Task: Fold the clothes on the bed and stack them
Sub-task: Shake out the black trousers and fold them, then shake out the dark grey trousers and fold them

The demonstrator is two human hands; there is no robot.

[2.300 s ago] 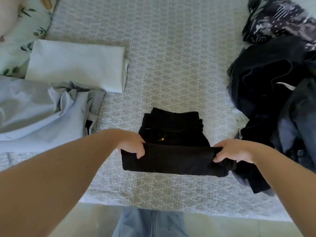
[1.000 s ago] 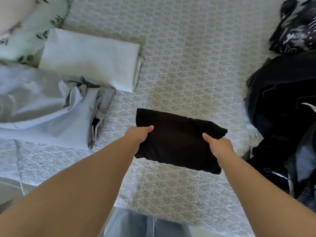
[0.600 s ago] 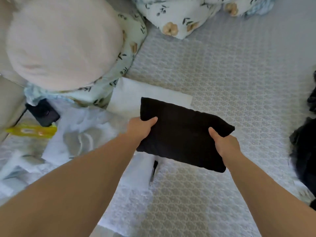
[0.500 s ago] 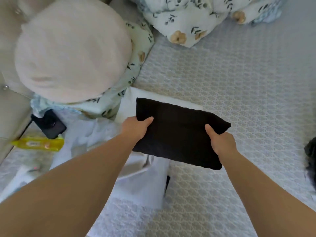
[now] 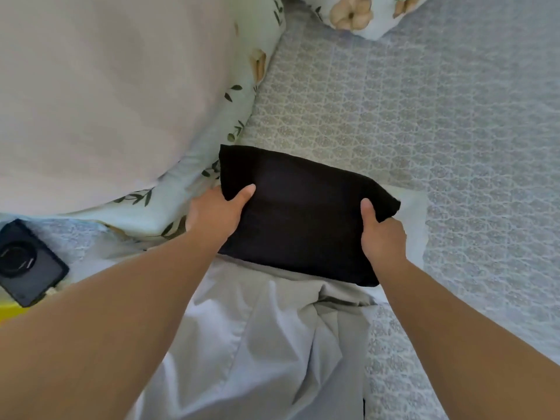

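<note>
A folded black garment [image 5: 303,213] is held between both hands over the bed. My left hand [image 5: 215,215] grips its left edge with the thumb on top. Its right edge is gripped by my right hand [image 5: 383,237], thumb on top as well. The black bundle covers most of a folded white garment [image 5: 413,225], whose right edge shows beside it. A crumpled light grey garment [image 5: 257,338] lies in front, partly under the black bundle and my arms.
A large pale pillow [image 5: 100,95] on a floral pillowcase [image 5: 181,189] crowds the left. Another floral pillow [image 5: 357,13] sits at the top. A black phone [image 5: 27,262] and a yellow packet [image 5: 7,312] lie at the far left. The patterned bedspread [image 5: 439,116] stretches right.
Both hands have carried the folded black garment left, away from the dark pile, and over the folded white garment near the pillow. The view has moved in closer.
</note>
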